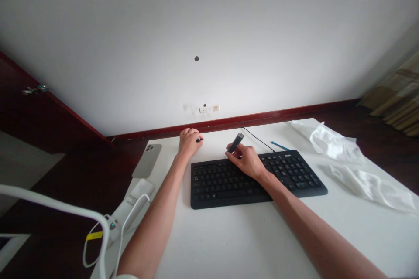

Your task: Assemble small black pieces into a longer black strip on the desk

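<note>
My right hand (247,162) is closed around a short dark grey stick-like tool (237,141) with a paler tip, which points up and away from me. It is held above the upper edge of a black keyboard (222,181), and the wrist crosses over the keys. My left hand (189,141) is closed at the far edge of the table, left of the keyboard. A small black piece (198,140) shows at its fingertips; its kind is too small to make out. A thin black cable (258,138) runs back from the keyboard.
On the white table (235,239), a phone (148,161) and a white power bank or adapter (139,192) with white cables lie left. A blue stick (280,145) rests behind the keyboard. Crumpled clear plastic wrapping (330,141) spreads right. The wall (157,74) stands beyond.
</note>
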The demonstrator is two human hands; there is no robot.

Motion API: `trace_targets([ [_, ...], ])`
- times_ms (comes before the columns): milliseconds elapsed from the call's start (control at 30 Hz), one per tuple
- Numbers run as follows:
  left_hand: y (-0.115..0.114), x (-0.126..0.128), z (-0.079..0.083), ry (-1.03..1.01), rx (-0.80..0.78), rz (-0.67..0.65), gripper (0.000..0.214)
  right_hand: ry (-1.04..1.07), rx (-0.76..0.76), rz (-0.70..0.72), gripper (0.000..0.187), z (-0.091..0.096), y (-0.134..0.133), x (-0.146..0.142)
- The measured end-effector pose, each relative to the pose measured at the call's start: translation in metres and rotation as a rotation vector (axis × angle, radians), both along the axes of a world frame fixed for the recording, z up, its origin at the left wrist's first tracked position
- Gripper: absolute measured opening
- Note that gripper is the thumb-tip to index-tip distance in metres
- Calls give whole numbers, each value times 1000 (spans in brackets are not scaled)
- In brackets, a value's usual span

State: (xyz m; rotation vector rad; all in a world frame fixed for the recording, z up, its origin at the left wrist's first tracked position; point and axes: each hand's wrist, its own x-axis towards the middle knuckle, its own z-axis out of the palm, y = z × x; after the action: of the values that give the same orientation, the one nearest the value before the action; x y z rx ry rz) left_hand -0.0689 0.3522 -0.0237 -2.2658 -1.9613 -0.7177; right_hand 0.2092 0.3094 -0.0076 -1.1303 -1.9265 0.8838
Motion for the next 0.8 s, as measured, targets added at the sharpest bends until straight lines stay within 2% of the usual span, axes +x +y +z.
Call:
trace_targets([
  [800,-5,-4,5,-14,-56,17,13,-9,0,-8,27,-3,1,1],
])
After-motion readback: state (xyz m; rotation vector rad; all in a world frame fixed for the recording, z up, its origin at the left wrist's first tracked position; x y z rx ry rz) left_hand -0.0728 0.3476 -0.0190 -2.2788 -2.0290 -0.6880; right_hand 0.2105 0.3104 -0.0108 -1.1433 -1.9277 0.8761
